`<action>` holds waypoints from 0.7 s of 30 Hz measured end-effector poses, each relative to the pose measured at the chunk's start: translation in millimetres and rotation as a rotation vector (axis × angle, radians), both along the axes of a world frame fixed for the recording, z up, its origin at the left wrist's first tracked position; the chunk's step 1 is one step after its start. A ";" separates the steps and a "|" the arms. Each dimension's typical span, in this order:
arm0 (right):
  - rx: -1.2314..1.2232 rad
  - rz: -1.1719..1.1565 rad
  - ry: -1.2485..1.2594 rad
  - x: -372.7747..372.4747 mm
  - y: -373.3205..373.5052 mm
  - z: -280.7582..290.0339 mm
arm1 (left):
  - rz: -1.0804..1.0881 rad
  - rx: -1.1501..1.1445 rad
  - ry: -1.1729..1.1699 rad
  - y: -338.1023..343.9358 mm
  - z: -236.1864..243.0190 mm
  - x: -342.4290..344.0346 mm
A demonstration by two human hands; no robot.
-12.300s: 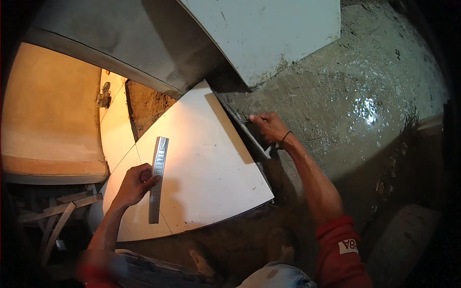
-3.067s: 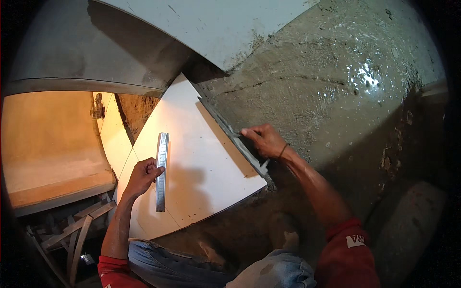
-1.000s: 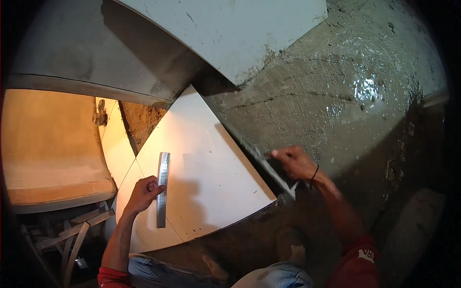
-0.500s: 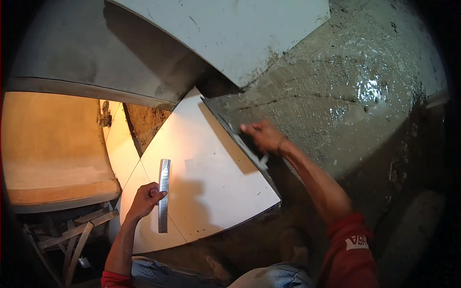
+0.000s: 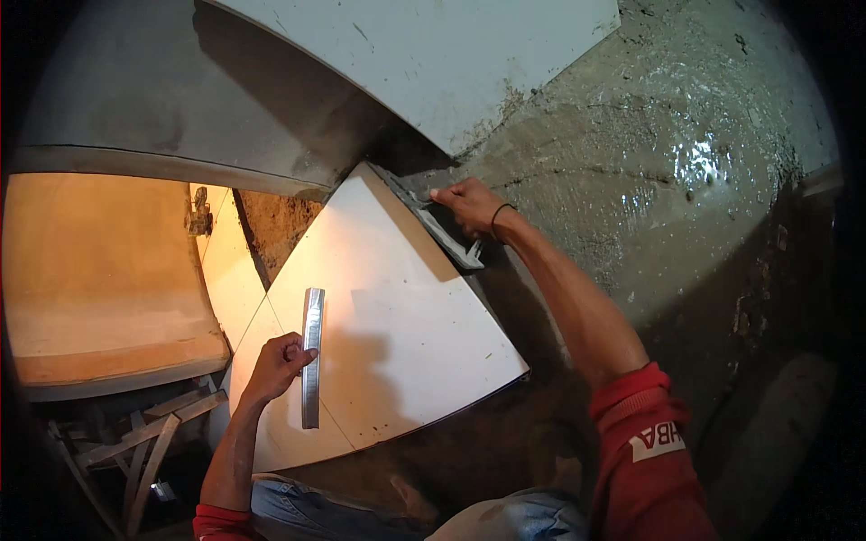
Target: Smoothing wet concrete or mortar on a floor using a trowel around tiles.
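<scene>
My left hand (image 5: 278,368) grips a short silver metal channel (image 5: 312,317), upright in the picture over a white wedge-shaped board (image 5: 410,352). My right hand (image 5: 471,206) is closed round a long, flat, mortar-smeared tool (image 5: 458,251), like a float, which lies along the board's upper right edge and casts a shadow on it. Just right of that edge is wet grey mortar (image 5: 609,207), ridged and glossy in places.
A large white panel (image 5: 433,54) lies at the top, beside a grey slab (image 5: 126,104). At left are an orange-lit curved surface (image 5: 99,270), a dirt-filled gap (image 5: 271,234) and wooden battens (image 5: 126,446) below. My legs and feet are at the bottom.
My right hand and its tool have moved up and left along the board's edge since a second ago. My left hand still holds the metal channel, slightly shifted.
</scene>
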State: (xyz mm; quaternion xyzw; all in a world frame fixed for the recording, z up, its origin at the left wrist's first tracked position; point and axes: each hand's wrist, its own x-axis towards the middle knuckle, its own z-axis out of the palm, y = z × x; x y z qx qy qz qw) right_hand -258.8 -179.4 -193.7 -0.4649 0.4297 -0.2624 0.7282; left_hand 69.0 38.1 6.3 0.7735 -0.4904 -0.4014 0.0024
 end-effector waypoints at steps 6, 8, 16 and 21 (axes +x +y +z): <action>0.074 0.073 0.118 -49.3 83.4 -3.9 | -0.017 -0.020 0.020 0.1 2.8 -3.9; 0.081 0.076 0.068 -81.1 129.1 0.8 | -0.074 -0.013 0.000 -4.8 3.3 -10.3; 0.134 0.089 0.048 -180.6 255.9 26.0 | -0.081 -0.071 0.074 -21.0 8.2 -40.5; 0.321 0.188 0.207 -245.2 300.9 48.3 | -0.075 -0.063 0.097 -14.2 21.5 -47.1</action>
